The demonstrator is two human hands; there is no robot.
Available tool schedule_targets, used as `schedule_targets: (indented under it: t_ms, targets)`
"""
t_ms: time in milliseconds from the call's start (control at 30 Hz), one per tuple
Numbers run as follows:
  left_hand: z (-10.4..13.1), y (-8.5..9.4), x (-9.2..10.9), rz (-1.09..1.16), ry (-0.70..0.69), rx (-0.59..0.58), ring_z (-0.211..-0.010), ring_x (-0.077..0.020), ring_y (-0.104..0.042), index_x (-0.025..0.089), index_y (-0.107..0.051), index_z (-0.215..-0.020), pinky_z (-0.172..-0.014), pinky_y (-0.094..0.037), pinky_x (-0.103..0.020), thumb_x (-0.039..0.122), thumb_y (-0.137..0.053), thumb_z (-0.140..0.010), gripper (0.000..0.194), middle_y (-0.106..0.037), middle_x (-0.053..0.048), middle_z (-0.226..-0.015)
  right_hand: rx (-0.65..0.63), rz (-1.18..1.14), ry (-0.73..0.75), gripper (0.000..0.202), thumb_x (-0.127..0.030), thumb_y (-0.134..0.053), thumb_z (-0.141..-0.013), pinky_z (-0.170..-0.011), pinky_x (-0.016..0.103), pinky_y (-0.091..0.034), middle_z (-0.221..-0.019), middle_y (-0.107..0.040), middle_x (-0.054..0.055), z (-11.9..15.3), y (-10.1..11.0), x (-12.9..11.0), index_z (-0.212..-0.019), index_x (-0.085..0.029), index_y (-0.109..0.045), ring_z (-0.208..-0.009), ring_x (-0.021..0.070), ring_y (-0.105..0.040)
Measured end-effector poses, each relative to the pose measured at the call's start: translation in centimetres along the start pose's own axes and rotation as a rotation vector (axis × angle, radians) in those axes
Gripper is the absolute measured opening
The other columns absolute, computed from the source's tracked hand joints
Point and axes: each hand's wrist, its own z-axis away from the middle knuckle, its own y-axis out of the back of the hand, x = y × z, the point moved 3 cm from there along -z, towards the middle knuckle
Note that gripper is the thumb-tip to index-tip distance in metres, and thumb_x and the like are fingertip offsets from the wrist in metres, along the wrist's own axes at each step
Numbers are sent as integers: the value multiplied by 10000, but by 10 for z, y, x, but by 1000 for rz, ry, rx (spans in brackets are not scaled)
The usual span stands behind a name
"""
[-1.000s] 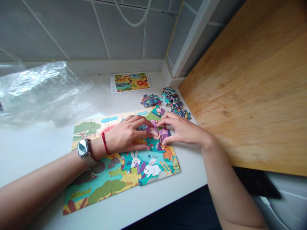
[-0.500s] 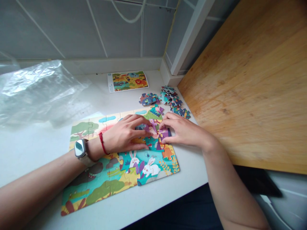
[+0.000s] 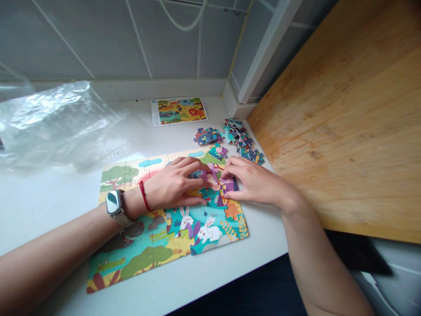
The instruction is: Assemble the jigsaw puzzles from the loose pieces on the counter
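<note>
A colourful jigsaw puzzle (image 3: 148,259) of joined pieces lies flat on the white table. My left hand (image 3: 179,182) rests over its upper middle, fingers spread, fingertips touching pink and purple pieces. On the puzzle's right edge, my right hand (image 3: 251,180) has its thumb and fingers curled around a purple puzzle piece (image 3: 229,185). Just above the hands, a loose-looking green and pink piece (image 3: 218,152) lies at the puzzle's top right corner. Part of the puzzle is hidden beneath my left hand and wrist.
Loose puzzle pieces lie in a left pile (image 3: 207,136) and a right pile (image 3: 241,139) behind the puzzle. A picture card (image 3: 180,110) lies near the wall. Clear plastic bags (image 3: 55,127) sit at the left. A wooden board (image 3: 355,131) borders the right side.
The whole view has shifted slightly, so the scene sits a little further right. Both hands keep nearly the same place on the puzzle.
</note>
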Motion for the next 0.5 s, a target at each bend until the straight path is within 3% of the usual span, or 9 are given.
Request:
schedule_targets:
  t_ms: [500]
  targets:
    - [1,-1,0,-7,7,14,-1235,-299,-617,304,-739,-1279,-1057,-501,-456,593,-625,-1024,402,-665,-110,-1356,29,-4,31,265,-254,-885,-847,-931,338,-518,-1143,-658,51,-2,-3,-3,-1078,-218,-761,-1073,223,-650]
